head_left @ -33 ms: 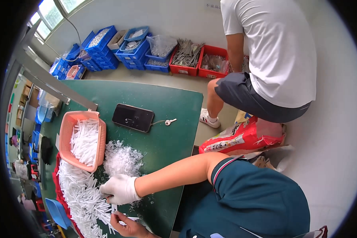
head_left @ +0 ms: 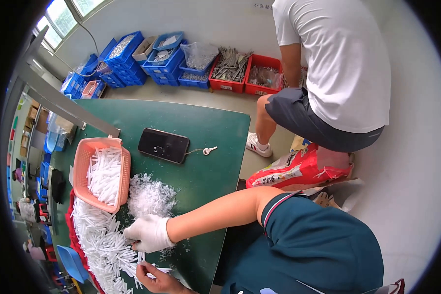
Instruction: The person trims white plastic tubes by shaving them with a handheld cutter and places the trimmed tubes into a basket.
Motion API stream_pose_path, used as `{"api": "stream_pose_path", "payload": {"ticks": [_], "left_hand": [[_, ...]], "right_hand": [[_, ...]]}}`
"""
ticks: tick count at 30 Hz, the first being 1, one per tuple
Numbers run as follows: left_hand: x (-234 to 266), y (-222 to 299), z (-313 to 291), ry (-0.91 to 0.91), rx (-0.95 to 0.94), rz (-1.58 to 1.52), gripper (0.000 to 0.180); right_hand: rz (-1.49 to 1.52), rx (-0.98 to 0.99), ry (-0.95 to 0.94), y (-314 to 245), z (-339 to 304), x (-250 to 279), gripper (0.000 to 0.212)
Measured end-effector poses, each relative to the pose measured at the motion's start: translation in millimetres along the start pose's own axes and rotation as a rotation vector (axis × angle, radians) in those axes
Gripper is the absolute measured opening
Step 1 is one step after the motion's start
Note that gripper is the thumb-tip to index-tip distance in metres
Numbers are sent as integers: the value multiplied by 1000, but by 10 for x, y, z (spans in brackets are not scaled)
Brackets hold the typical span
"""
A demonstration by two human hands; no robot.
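At one stick heap (head_left: 97, 234): one gloved hand (head_left: 149, 234), one bare hand (head_left: 158, 281); grips unclear.

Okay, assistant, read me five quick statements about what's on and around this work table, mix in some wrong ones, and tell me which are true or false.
1. The black phone lies on the green table. True.
2. The basket holding white sticks is blue. False: it is pink.
3. The right hand wears a white glove, while the left hand is bare. True.
4. The key lies on top of the phone. False: it lies on the table, right of the phone.
5. A heap of white shreds lies beside the basket. True.
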State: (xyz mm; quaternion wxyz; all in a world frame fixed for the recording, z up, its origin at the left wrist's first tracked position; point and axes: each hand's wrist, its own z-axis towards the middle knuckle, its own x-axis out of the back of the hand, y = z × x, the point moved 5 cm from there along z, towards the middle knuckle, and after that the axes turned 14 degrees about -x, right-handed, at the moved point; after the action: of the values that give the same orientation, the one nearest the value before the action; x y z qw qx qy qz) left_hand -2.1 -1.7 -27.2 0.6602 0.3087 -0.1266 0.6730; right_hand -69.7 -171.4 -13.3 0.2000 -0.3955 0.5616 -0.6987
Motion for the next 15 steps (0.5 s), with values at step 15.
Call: {"api": "stream_pose_path", "payload": {"ticks": [15], "left_hand": [[-328,138,157,-22,86,-111,20]], "right_hand": [[-3,46,-9,116,-83,262,19]]}}
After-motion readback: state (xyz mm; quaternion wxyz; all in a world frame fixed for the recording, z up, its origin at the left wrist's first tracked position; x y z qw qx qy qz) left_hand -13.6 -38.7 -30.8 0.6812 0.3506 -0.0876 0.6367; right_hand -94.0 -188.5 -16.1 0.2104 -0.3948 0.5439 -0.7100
